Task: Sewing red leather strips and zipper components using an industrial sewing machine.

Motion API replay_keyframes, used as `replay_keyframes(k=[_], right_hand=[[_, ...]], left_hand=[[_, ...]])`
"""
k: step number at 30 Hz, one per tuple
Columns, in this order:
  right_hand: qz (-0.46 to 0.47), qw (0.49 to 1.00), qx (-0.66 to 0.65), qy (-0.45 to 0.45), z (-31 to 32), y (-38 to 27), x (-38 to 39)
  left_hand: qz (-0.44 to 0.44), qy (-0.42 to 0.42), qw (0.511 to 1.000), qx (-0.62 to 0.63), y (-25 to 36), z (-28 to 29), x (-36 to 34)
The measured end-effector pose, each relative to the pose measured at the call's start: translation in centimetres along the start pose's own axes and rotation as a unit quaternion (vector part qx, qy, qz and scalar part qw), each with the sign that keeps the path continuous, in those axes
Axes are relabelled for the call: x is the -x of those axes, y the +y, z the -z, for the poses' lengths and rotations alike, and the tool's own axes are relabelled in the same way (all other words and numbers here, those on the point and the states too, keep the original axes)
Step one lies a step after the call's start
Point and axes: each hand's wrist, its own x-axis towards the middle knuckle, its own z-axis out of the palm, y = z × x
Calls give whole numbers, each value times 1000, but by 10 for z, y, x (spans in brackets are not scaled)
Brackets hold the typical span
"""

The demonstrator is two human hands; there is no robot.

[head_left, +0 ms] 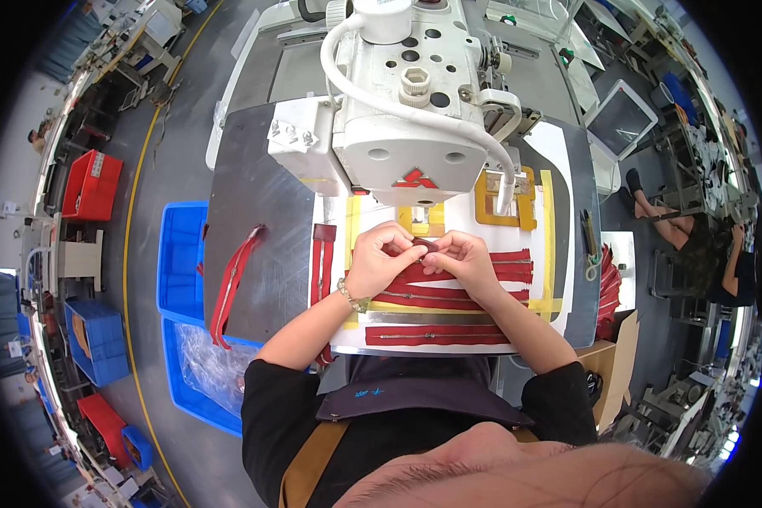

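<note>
My left hand and my right hand meet in front of the sewing machine head. The fingertips of both pinch a small dark red piece, partly hidden by the fingers. Beneath and beside my hands, several red zippers with metal teeth lie crosswise on the white work surface. Left of my left hand lies another red zipper, lengthwise, with a dark red tab at its far end. Farther left, one more red zipper rests on the grey tabletop.
A yellow frame lies right of the machine head. Scissors are at the table's right edge, with bundled red zippers and a cardboard box beyond. Blue bins stand left. A person sits far right.
</note>
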Motion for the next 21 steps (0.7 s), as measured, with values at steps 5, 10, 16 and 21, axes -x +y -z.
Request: replay_keyframes(k=[5,10,16,21], right_hand=[[2,1000,-8,-1,-1,1,-1],[12,1000,1,-11,0,4,-1],[-4,1000,9,-11,-2,2,1],[9,1000,-11,-19,0,-1,2]], left_hand=[[-12,6,1000,-17,-1,0,1],[-17,9,999,-44,-3,0,1],[-16,-5,999,-51,0,2,2],[27,-120,979,-162,15,12,-7]])
